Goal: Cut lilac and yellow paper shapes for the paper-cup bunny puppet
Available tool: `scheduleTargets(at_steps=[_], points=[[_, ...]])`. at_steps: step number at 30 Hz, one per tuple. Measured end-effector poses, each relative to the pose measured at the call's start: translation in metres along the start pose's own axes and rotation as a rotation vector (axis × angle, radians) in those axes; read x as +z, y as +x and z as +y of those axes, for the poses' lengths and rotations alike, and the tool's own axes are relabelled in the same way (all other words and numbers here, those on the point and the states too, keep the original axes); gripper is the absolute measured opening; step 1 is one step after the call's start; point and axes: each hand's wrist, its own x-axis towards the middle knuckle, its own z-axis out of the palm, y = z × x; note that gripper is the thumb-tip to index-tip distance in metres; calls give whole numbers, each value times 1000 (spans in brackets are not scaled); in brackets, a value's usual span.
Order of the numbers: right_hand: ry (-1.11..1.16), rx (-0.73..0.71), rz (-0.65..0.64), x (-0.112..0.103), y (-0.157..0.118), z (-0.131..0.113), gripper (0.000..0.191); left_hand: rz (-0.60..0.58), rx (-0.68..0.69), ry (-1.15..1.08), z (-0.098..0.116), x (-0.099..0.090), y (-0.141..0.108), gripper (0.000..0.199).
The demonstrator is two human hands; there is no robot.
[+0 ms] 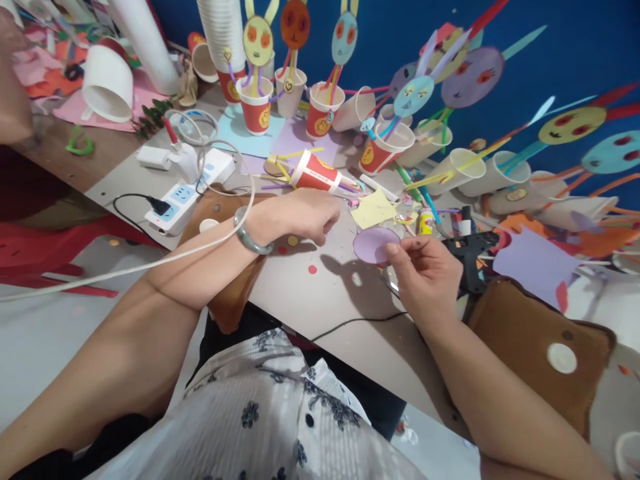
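My right hand [425, 273] pinches the right edge of a lilac paper oval [373, 246] between thumb and fingers, holding it above the table. Left of it, my left hand [313, 213] has its fingers curled in over the tabletop; whatever they may hold is hidden. Just behind that hand a red and white paper cup [316, 172] lies on its side. A torn yellow paper scrap [374, 209] lies behind the oval. Next to my right wrist is a black glue gun [473, 257], partly covered by the hand.
Several paper cups with paper rabbit heads [258, 41] line the back by the blue wall. A white power strip [190, 190] sits at the left, its pale cable [125, 272] crossing my left forearm. A brown pad [540, 353] lies right. Another person's arm [13, 87] shows far left.
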Motion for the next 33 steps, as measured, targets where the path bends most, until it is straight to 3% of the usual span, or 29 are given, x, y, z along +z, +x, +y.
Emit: scheduleTargets(at_steps=[5, 9, 14, 17, 20, 23, 29, 33], points=[[-187, -299, -579, 2, -11, -31, 17, -120, -22, 70, 2, -1, -4, 22], [-372, -409, -770, 6, -17, -39, 23, -85, -13, 134, 7, 4, -3, 39], [-457, -372, -732, 6, -10, -20, 35, -96, -63, 184, 11, 11, 1, 44], [-492, -360, -667, 2, -10, -24, 39, 10, -81, 185, 7, 10, -2, 34], [-437, -403, -792, -3, -19, -36, 36, 104, -48, 212, 3, 9, -7, 22], [-420, -402, -899, -6, -20, -34, 39, 104, -31, 238, 5, 7, -9, 24], [-410, -270, -698, -2, 0, -9, 42, 39, -60, 233, 10, 4, -7, 23], [-324, -369, -781, 8, -2, -14, 41, 89, -48, 221, 4, 5, -6, 23]])
